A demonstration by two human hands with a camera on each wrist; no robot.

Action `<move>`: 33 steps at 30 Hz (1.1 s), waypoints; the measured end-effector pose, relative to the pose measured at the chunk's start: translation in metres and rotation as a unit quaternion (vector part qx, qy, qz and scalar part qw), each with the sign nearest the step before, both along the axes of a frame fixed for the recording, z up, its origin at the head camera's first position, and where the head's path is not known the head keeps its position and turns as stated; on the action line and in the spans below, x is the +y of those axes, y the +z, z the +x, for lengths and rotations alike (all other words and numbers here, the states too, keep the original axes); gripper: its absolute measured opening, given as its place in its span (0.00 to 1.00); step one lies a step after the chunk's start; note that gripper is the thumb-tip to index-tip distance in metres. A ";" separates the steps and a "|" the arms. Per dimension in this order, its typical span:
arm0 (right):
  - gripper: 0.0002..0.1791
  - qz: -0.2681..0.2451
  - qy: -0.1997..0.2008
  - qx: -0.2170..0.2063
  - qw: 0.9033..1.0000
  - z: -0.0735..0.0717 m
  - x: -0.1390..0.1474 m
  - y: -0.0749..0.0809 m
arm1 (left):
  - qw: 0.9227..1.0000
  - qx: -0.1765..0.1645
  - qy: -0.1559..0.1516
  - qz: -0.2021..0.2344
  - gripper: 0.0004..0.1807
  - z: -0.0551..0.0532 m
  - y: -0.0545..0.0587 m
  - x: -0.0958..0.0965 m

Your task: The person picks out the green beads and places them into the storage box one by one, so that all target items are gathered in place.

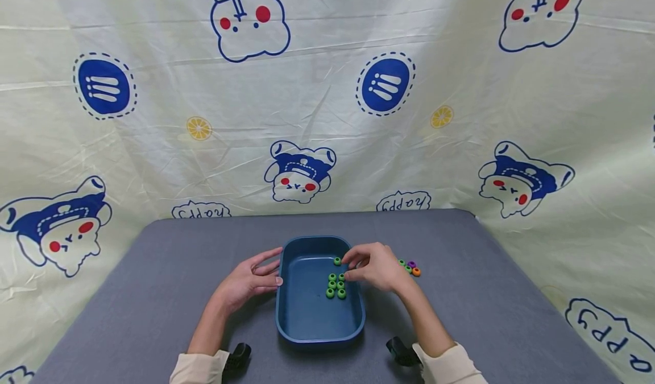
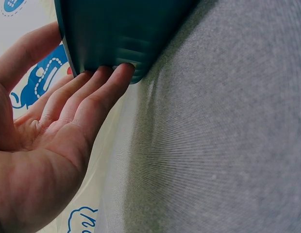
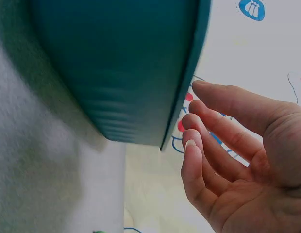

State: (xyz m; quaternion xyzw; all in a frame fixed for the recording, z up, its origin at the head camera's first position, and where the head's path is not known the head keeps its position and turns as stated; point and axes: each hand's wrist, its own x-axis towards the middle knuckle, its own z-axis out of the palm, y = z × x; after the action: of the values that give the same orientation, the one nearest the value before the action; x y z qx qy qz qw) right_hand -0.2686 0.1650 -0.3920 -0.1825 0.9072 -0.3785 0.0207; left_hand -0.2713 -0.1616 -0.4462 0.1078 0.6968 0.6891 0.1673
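Note:
A blue tray [image 1: 302, 327] stands on the table in front of me. Inside it, toward the right, several green beads [image 1: 330, 293] lie in two short columns, with a single green bead [image 1: 337, 261] farther back. My left hand [image 1: 251, 281] is at the tray's left side; in the left wrist view its fingers [image 2: 99, 97] reach the outer wall and the thumb meets the rim. Over the right rim, my right hand [image 1: 376, 266] has its fingers loosely bent above the beads. In the right wrist view, no bead shows between the fingers of the right hand [image 3: 233, 155].
To the right of the tray, a small group holds an orange bead [image 1: 417, 272], a purple bead [image 1: 411, 265] and green beads [image 1: 407, 269], partly behind the right hand. A grey cloth covers the table [image 1: 204, 242]. Behind it hangs a printed pale curtain [image 1: 317, 99].

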 end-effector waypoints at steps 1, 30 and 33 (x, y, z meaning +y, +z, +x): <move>0.12 -0.003 -0.003 0.000 1.000 -0.001 0.002 0.001 | 1.000 0.001 0.000 -0.001 0.41 0.000 0.000 0.000; 0.14 -0.004 -0.134 -0.014 0.991 -0.020 0.067 -0.009 | 1.000 -0.003 0.000 0.006 0.40 0.001 0.001 0.001; 0.15 0.011 -0.142 -0.013 0.990 -0.022 0.069 -0.016 | 1.000 -0.003 0.001 0.004 0.40 0.001 0.001 0.001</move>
State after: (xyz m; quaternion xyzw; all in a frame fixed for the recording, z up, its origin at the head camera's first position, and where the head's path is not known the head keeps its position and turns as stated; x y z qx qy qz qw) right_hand -0.2910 0.2340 -0.4075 -0.0464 0.9275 -0.3704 -0.0197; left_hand -0.2702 -0.1604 -0.4449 0.1055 0.6933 0.6926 0.1686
